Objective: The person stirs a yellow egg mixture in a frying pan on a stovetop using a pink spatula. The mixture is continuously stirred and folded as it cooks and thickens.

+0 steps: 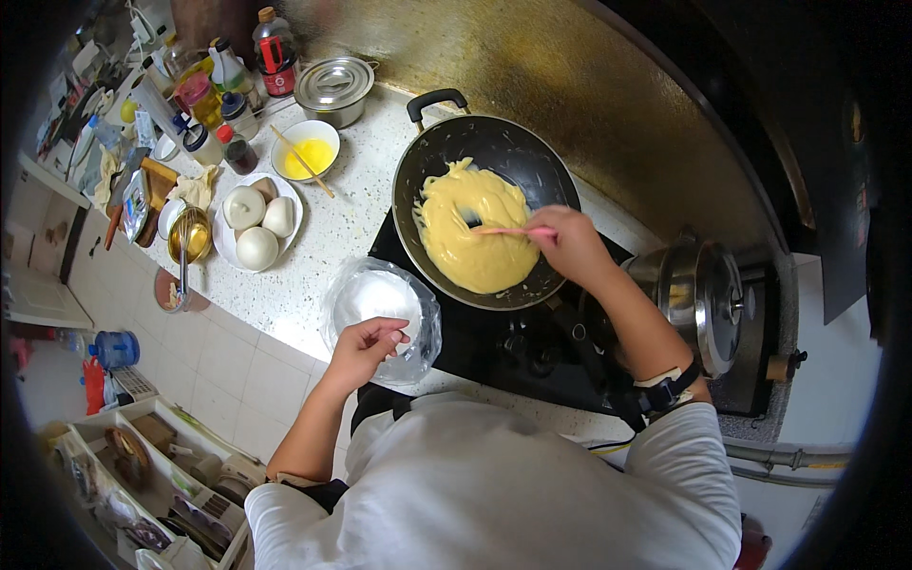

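Observation:
My right hand (570,242) grips a pink spatula (507,231), whose tip rests in a thick, glossy yellow batter-like mass (474,263). The mass lies in a dark wok (524,153) on the black gas hob (520,370), with a small gap near its middle showing the wok's surface. My left hand (365,350) hovers over the near side of a bowl (374,296) lined or covered with clear plastic film. Its fingers are loosely curled and I see nothing held in them.
A white plate (286,249) of white buns stands left of the wok. Behind it are a bowl of yellow liquid (313,153) with chopsticks across it and a lidded steel pot (335,89). A whisk (184,256) leans in a golden bowl. A steel pressure cooker (702,306) stands right.

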`<state>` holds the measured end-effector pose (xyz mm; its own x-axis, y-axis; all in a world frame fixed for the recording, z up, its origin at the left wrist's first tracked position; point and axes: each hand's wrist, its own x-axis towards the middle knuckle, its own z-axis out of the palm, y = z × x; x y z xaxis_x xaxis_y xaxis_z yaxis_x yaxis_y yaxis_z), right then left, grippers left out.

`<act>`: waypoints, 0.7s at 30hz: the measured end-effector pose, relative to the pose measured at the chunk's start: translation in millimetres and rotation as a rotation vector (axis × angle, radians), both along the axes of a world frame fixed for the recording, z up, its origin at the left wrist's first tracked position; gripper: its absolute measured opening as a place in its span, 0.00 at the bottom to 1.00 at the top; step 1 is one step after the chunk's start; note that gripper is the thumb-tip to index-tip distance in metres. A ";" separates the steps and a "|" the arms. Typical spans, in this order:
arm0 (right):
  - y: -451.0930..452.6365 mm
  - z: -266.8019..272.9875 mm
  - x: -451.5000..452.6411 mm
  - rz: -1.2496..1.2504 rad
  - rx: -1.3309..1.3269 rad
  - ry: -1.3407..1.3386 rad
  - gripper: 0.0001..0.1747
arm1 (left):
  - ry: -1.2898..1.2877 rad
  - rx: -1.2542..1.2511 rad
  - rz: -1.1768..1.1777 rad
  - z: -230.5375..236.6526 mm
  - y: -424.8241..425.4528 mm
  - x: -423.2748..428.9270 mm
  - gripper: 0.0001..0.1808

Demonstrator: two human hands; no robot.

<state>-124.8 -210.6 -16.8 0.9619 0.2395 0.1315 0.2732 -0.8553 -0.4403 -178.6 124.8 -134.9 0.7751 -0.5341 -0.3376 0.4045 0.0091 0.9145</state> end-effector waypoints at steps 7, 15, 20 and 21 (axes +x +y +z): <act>13.6 -37.2 17.3 -0.253 0.491 0.112 0.07 | 0.022 0.000 -0.019 12.8 -8.3 2.5 0.13; 8.3 -47.2 -11.0 0.025 0.335 -0.022 0.05 | 0.063 0.045 0.008 2.3 -2.2 -1.1 0.13; 14.3 -40.7 -3.9 -0.081 0.446 -0.071 0.05 | 0.052 0.007 -0.001 1.9 -9.3 -1.2 0.13; 15.9 -47.6 2.2 -0.084 0.446 -0.135 0.05 | 0.052 -0.001 -0.007 1.9 -10.4 -0.8 0.13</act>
